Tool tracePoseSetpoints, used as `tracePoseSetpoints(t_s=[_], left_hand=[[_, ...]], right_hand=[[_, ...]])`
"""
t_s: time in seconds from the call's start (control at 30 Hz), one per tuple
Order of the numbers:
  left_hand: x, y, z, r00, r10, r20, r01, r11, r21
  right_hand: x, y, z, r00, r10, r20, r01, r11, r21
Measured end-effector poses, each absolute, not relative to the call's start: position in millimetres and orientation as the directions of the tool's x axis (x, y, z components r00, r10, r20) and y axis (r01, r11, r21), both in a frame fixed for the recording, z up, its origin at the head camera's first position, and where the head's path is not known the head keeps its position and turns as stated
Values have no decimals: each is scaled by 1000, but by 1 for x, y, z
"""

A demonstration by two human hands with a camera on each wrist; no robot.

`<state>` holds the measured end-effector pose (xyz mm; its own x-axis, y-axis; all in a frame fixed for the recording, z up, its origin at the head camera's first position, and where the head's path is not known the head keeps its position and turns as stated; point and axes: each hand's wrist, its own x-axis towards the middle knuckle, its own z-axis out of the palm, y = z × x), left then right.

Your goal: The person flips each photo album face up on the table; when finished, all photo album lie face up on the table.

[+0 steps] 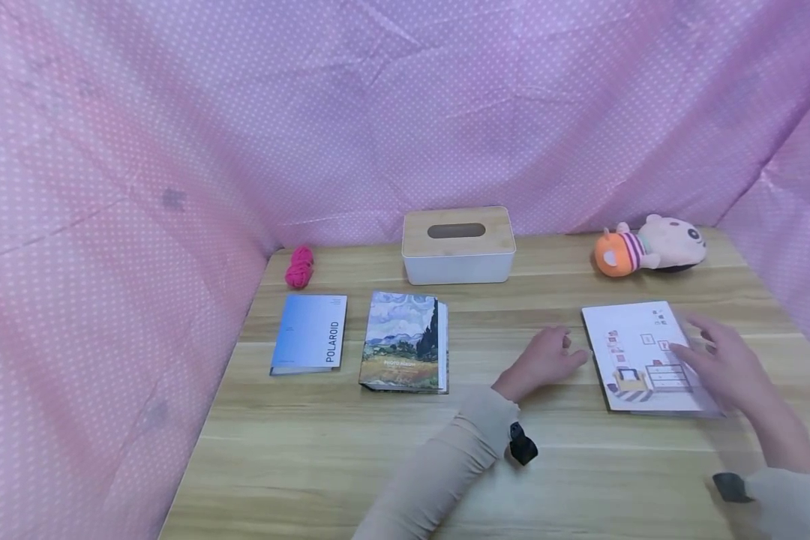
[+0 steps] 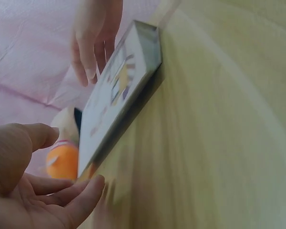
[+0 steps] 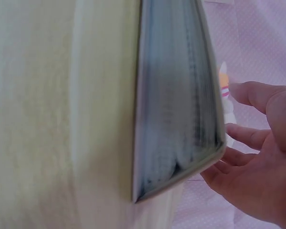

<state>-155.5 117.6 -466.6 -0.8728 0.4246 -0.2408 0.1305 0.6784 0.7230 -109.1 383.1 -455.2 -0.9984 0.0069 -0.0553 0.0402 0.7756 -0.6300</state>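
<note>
A white photo album (image 1: 624, 334) with drawn furniture and picture frames on its cover lies at the right of the table. My left hand (image 1: 543, 361) is beside its left edge, fingers loosely bent and holding nothing; the left wrist view shows a gap between thumb and fingers. Along the album's right side is my right hand (image 1: 725, 367), its thumb over the cover's edge in the head view. In the right wrist view the right hand's fingers (image 3: 248, 136) are spread beside the album's spine-to-page block (image 3: 174, 95); whether they touch it, I cannot tell.
A landscape-painted photo album (image 1: 401, 341) and a blue Polaroid album (image 1: 309, 330) lie to the left. Behind them are pink yarn (image 1: 300, 268) and a tissue box (image 1: 457, 247). A plush toy (image 1: 655, 246) lies at the back right, near the pink dotted curtain (image 1: 445, 112).
</note>
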Motion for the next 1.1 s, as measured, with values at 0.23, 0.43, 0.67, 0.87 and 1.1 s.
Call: tracePoseSetpoints(t_s=[0.23, 0.43, 0.67, 0.87, 1.1], left_hand=[[-146, 137, -466, -840, 438, -320, 58, 658, 750], [-137, 150, -465, -823, 436, -364, -3, 637, 770], [-131, 159, -467, -846, 348, -404, -137, 591, 795], [-128, 162, -467, -849, 295, -438, -194, 596, 779], [-126, 165, -467, -866, 308, -395, -102, 664, 741]], right_hand=[[-109, 383, -457, -982, 12, -187, 125, 788, -604], [-110, 382, -461, -977, 5, -212, 136, 780, -611], [-108, 387, -463, -961, 18, -275, 186, 779, -599], [-106, 388, -467, -956, 38, -291, 218, 756, -618], [-100, 392, -471, -933, 99, -346, 319, 675, -666]])
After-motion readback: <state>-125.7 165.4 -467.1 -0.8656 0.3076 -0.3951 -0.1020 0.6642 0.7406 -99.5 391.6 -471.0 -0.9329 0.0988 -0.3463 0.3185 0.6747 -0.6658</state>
